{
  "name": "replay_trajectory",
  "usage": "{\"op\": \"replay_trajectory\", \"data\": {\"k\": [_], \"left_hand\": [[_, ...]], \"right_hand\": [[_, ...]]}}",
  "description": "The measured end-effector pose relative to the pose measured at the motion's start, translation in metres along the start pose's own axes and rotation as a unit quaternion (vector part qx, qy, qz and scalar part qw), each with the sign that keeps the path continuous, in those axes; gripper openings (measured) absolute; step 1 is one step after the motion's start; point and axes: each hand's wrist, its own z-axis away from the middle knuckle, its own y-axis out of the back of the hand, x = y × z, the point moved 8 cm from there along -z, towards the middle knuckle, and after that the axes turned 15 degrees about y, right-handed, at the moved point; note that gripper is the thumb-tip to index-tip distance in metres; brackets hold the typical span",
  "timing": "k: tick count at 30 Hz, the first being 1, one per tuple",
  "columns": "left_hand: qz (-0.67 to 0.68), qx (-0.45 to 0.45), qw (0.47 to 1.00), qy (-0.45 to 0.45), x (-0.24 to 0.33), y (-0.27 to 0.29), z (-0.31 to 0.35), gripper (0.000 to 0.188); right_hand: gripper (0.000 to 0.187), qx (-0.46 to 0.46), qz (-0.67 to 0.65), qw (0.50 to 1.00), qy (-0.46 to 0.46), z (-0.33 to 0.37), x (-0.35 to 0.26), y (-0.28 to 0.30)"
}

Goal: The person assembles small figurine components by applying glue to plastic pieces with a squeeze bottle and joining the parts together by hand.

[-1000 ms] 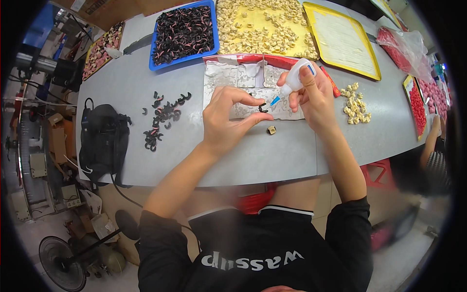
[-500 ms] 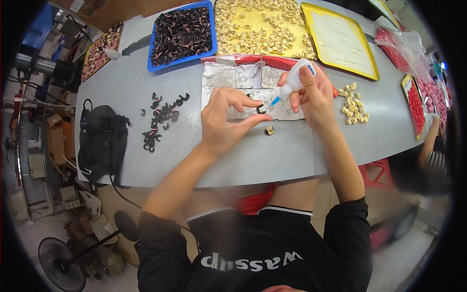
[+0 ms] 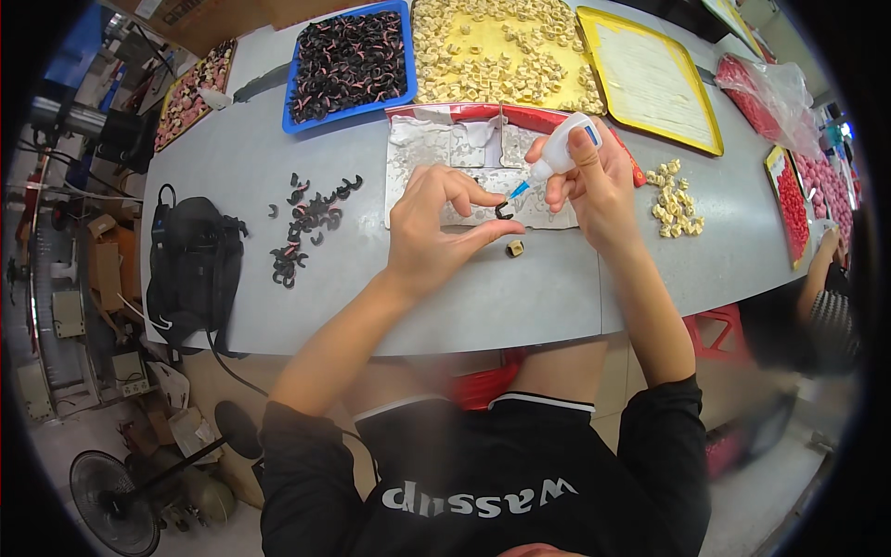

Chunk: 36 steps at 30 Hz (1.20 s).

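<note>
Between the thumb and forefinger of my left hand [image 3: 438,212] is a small black C-shaped piece [image 3: 504,211], its opening turned to the right. My right hand [image 3: 594,181] is wrapped round a white squeeze bottle [image 3: 562,151] with a blue needle tip [image 3: 519,190]. The tip points down-left and is at the upper end of the black piece; whether they touch I cannot tell. Just below my left fingertips lies one cream cube-shaped piece [image 3: 515,248] on the table. Under both hands is a stained white sheet [image 3: 422,153] with a red edge.
Loose black curved pieces [image 3: 311,218] lie at left, near a black bag [image 3: 195,269]. Behind are a blue tray [image 3: 408,56] of black pieces, a yellow tray [image 3: 501,51] of cream pieces and a yellow-rimmed tray [image 3: 650,79]. Cream pieces [image 3: 675,204] are piled at right. Another person's hand [image 3: 826,246] shows far right.
The blue tip has moved slightly down-left, closer to the black piece. That piece has turned between my left fingers, so its C shape now shows.
</note>
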Motion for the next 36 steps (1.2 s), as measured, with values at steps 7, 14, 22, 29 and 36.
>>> {"op": "replay_trajectory", "data": {"k": [7, 14, 22, 29, 36], "left_hand": [[-0.018, -0.019, 1.0, 0.001, 0.002, 0.002, 0.0, 0.05], [0.012, 0.003, 1.0, 0.005, 0.0, 0.002, 0.0, 0.05], [0.004, -0.001, 1.0, 0.004, 0.002, 0.002, 0.001, 0.05], [-0.022, -0.034, 0.999, -0.012, 0.004, 0.004, 0.0, 0.053], [0.013, 0.0, 0.998, 0.059, -0.005, 0.008, -0.006, 0.049]], "right_hand": [[0.035, 0.0, -0.001, 1.0, -0.001, -0.001, 0.001, 0.001], [0.036, 0.002, 0.001, 1.0, 0.001, -0.001, 0.001, 0.004], [0.037, 0.009, 0.001, 1.0, 0.004, -0.001, -0.001, 0.004], [0.036, 0.002, -0.005, 1.0, 0.008, -0.004, -0.002, 0.008], [0.028, 0.116, 0.056, 0.988, 0.084, -0.015, -0.041, 0.036]]}}
